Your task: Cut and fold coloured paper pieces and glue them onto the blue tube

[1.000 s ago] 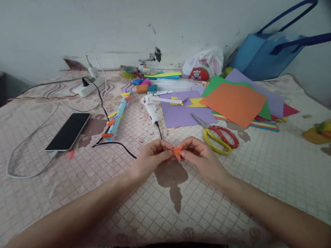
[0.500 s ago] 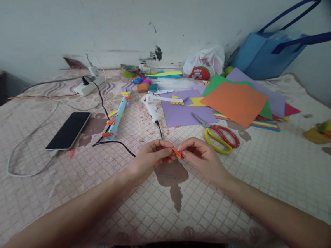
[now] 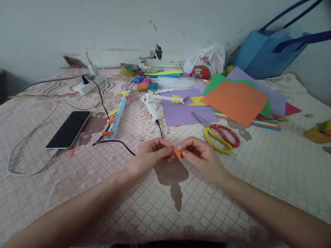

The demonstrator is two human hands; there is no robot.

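Observation:
Between my two hands is a small folded orange paper piece (image 3: 178, 152). My left hand (image 3: 155, 152) pinches its left side, and my right hand (image 3: 197, 154) pinches its right side. Both hands are just above the patterned tablecloth, near the middle of the view. Beyond them lies a white glue gun (image 3: 151, 107) with a black cord. To the right of my right hand rest scissors (image 3: 221, 136) with one yellow and one red handle. A light blue paper strip (image 3: 119, 113) with orange and yellow pieces on it lies to the left.
A phone (image 3: 69, 130) with a cable and a power strip (image 3: 88, 85) are at the left. Coloured sheets (image 3: 236, 101) lie at the right, before a blue bag (image 3: 267, 53). A plastic bag (image 3: 206, 62) and tape roll (image 3: 129, 69) stand near the wall.
The orange piece has turned slightly between my fingers and shows a broader face. Both hands stay in nearly the same place.

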